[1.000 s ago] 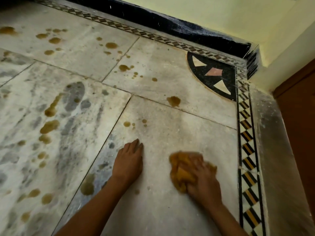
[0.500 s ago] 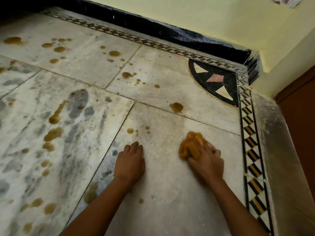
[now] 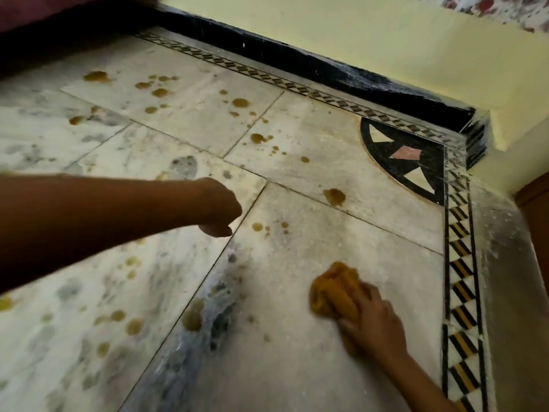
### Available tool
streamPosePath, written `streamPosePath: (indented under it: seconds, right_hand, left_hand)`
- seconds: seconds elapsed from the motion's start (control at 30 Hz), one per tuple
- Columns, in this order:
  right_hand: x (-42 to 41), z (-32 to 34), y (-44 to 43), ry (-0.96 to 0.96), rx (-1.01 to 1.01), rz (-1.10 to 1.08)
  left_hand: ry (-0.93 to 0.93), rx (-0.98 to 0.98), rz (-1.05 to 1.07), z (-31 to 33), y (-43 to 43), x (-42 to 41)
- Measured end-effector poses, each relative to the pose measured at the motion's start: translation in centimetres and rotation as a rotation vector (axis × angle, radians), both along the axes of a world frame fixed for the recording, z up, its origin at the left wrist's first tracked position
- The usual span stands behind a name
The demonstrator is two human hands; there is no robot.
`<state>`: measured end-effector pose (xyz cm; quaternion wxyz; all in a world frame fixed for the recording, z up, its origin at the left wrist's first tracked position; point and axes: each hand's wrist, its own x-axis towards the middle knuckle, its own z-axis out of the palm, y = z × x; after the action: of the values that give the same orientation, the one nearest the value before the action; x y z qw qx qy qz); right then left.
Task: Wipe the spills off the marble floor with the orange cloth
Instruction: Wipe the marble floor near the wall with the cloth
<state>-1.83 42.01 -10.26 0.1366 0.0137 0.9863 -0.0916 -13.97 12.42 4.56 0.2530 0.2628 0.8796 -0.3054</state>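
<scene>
The white marble floor point(image 3: 297, 370) carries several brown spills: a large one point(image 3: 334, 196) ahead, small drops point(image 3: 257, 226) nearer, a smear point(image 3: 193, 317) on a tile joint, and more spots point(image 3: 240, 103) farther left. My right hand point(image 3: 372, 324) grips the crumpled orange cloth point(image 3: 334, 291) and presses it on the floor at lower right. My left hand point(image 3: 221, 208) hangs in the air above the floor, left of the small drops, fingers loosely curled downward and holding nothing.
A black and yellow patterned border strip point(image 3: 460, 292) runs along the right edge. A black quarter-circle inlay point(image 3: 407, 156) fills the corner. Black skirting point(image 3: 297, 62) and a yellow wall close the far side. A brown door point(image 3: 534, 200) stands at right.
My left hand has lifted off the floor and moved forward and left. My right hand has pulled the cloth back toward me. The camera has tilted up.
</scene>
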Motion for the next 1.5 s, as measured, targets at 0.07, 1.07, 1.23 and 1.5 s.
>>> streamPosePath:
  seconds: [0.07, 1.07, 1.23, 1.5]
  right_hand:
    - [-5.1, 1.7, -1.3, -0.102, -0.069, -0.076]
    - [0.6, -3.5, -20.1, 0.256, -0.122, -0.204]
    - [4.3, -3.7, -23.9, 0.205, -0.256, -0.736]
    - [6.2, -3.6, -22.7, 0.343, -0.217, 0.267]
  left_hand:
    - [0.032, 0.052, -0.1, 2.2, -1.4, 1.5]
    - [0.413, 0.872, 0.847, -18.2, -16.2, 16.4]
    - [0.418, 0.857, 0.787, -18.4, -16.5, 15.9]
    - [0.464, 0.935, 0.733, -19.0, -17.8, 14.8]
